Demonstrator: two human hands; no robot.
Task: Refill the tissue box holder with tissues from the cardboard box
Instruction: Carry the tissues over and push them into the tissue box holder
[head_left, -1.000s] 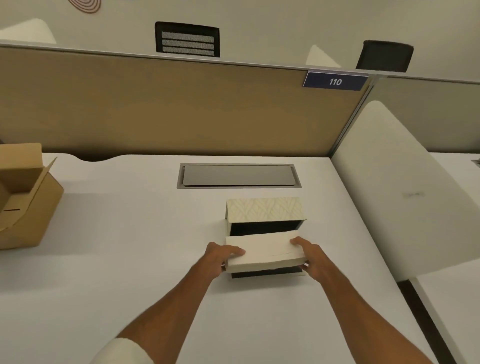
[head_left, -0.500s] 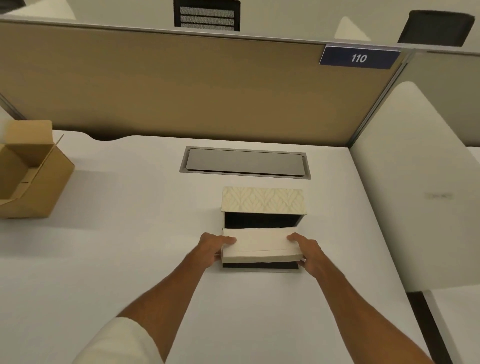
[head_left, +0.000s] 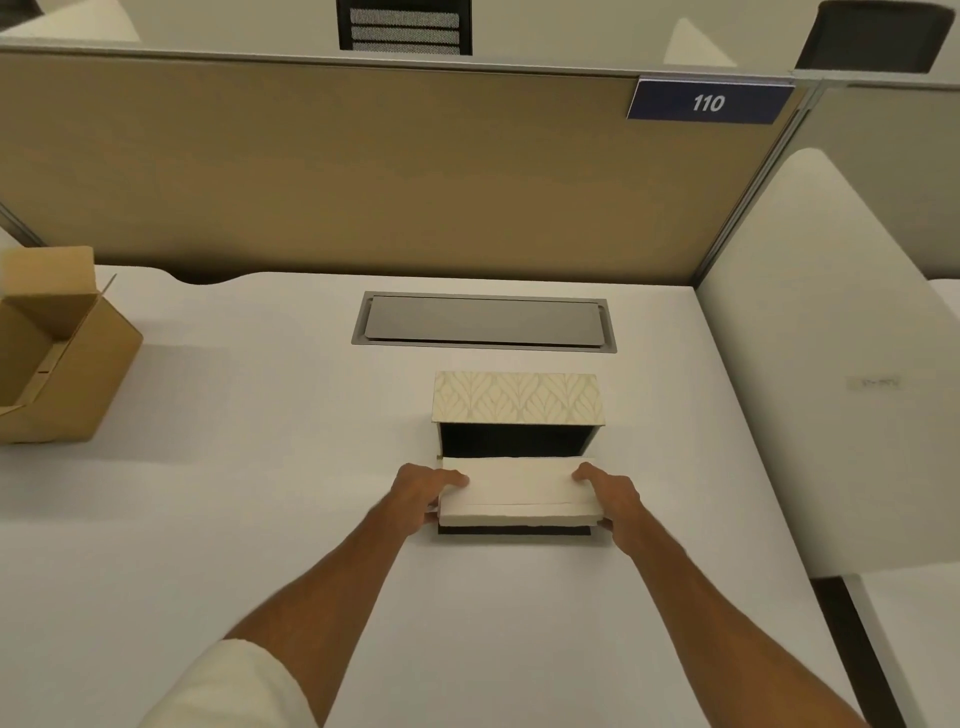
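Head cam: both hands gripped a tissue stack (head_left: 519, 491) by its short ends, left hand (head_left: 423, 493) and right hand (head_left: 615, 496) with fingers curled on top. Stack sat at the mouth of the patterned holder (head_left: 517, 400), over its dark base, mid-desk (head_left: 260, 493). Cardboard box (head_left: 57, 353) stood open, far left, well apart.

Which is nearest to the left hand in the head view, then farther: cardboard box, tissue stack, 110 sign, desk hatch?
1. Tissue stack, held in the left hand.
2. Desk hatch, beyond the holder.
3. Cardboard box, far left.
4. 110 sign, upper right on the partition.
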